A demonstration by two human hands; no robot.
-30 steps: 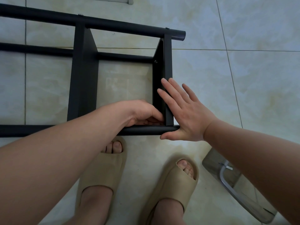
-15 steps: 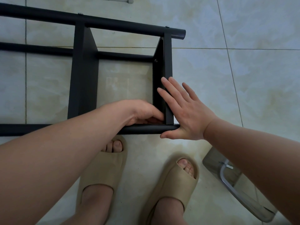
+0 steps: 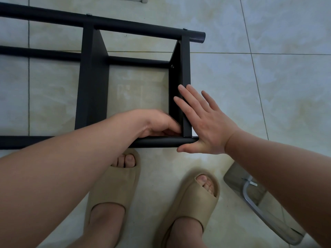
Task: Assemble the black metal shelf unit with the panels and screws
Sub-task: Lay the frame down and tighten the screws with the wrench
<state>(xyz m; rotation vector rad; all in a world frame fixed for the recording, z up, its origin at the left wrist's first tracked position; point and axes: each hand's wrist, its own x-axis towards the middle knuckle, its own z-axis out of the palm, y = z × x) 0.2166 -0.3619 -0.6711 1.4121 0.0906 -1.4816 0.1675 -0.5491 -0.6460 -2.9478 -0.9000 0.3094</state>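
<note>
Beige slippers point(image 3: 114, 185) stand on the tiled floor point(image 3: 268, 86), just short of the black metal shelf unit point(image 3: 93, 86), which lies on its side. Nearest is the frame's front pole point(image 3: 161, 141). The left hand point(image 3: 157, 124) is curled into the inside corner where this pole meets the end panel point(image 3: 185, 68). Its fingertips are hidden, so whether it pinches a screw cannot be told. The right hand point(image 3: 206, 127) lies flat and released against the panel's outer edge, thumb at the pole's tip. Over the last second neither hand has shifted and the frame has stayed put, which suggests a corner fastening still in progress. Farther off, 1 seated screw point(image 3: 172, 66) shows on the panel, then the far pole point(image 3: 125, 24).
</note>
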